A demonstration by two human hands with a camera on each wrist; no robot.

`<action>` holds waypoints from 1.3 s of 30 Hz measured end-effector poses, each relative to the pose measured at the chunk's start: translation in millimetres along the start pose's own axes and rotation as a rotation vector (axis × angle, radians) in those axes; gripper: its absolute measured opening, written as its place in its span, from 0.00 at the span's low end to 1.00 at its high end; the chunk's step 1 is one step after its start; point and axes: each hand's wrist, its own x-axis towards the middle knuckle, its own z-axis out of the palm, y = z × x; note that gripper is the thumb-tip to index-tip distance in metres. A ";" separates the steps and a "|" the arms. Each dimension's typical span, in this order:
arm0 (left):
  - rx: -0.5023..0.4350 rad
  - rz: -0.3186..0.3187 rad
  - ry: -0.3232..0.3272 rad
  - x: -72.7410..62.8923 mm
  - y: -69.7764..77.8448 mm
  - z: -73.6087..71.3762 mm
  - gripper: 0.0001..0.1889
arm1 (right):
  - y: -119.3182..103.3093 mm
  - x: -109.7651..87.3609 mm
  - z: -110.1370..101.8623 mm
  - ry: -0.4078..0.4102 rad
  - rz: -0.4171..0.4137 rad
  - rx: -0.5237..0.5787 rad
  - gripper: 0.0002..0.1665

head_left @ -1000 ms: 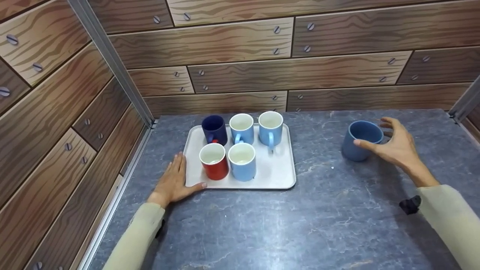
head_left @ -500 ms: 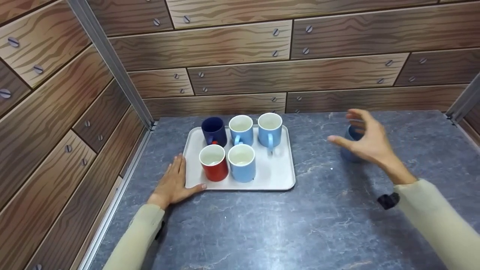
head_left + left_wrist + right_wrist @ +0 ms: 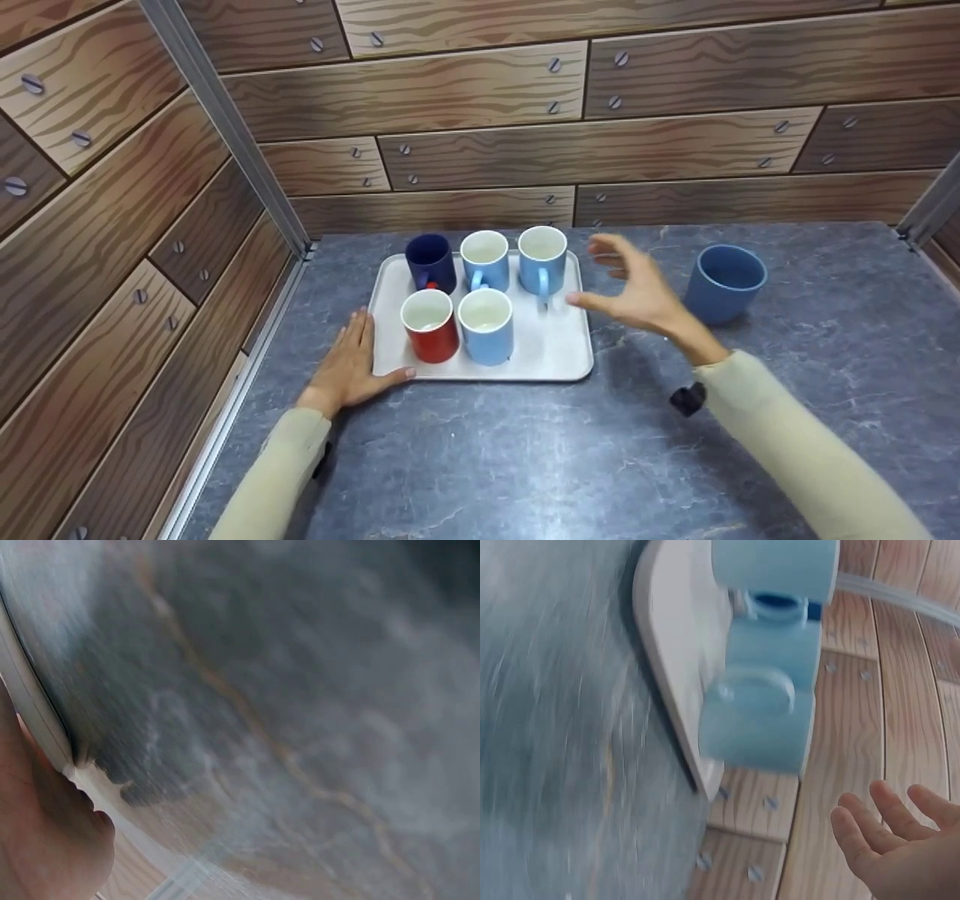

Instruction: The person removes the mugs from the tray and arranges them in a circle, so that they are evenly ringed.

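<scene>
My left hand (image 3: 345, 371) lies flat at the left edge of a white tray (image 3: 544, 352), with its thumb along the front rim. Over the tray's right side hovers my right hand (image 3: 634, 289), fingers spread and holding nothing. Nearest to it is a light blue mug (image 3: 541, 266) at the back right of the tray, handle facing front. Beside that mug stand another light blue mug (image 3: 484, 259) and a dark navy mug (image 3: 430, 262). In the front row are a red mug (image 3: 433, 334) and a third light blue mug (image 3: 487, 337).
A handleless-looking blue cup (image 3: 724, 285) stands upright on the grey marbled table (image 3: 525, 465), to the right of my right hand. Wood-patterned walls (image 3: 480, 105) close off the back and left side, meeting at a metal corner post (image 3: 225, 120).
My right hand has come away from the blue cup and moved left to the tray's right edge. The cup stays where it was. My left hand has not moved.
</scene>
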 end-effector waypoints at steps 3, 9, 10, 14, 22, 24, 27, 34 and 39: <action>-0.001 -0.003 -0.006 0.4 0.2 1.0 0.71 | -1.6 2.0 21.1 -0.032 0.003 0.016 0.58; -0.001 -0.006 0.005 -0.8 -0.6 0.6 0.71 | -5.6 5.7 61.5 -0.069 -0.031 0.071 0.57; -0.003 -0.003 0.009 -0.9 -0.6 0.2 0.71 | -5.5 6.8 67.6 -0.075 -0.041 0.075 0.56; -0.004 0.004 0.013 -1.4 -0.5 -0.5 0.71 | -6.6 10.2 89.3 -0.108 -0.060 0.077 0.57; -0.011 0.005 0.024 -1.5 -1.1 0.7 0.70 | -3.2 14.0 123.9 -0.120 -0.041 0.072 0.58; -0.013 0.009 0.023 -1.9 -0.8 1.0 0.70 | 0.1 13.5 131.7 -0.109 -0.040 0.071 0.57; -0.009 0.006 0.014 -1.5 -0.7 0.9 0.71 | 6.0 13.3 141.5 -0.089 -0.038 0.054 0.56; -0.004 0.010 0.017 -0.3 -1.0 0.5 0.70 | 8.6 13.5 151.0 -0.066 -0.006 0.082 0.52; 0.001 0.005 0.009 -0.5 0.0 0.6 0.70 | 8.0 13.0 152.1 -0.022 -0.015 0.087 0.50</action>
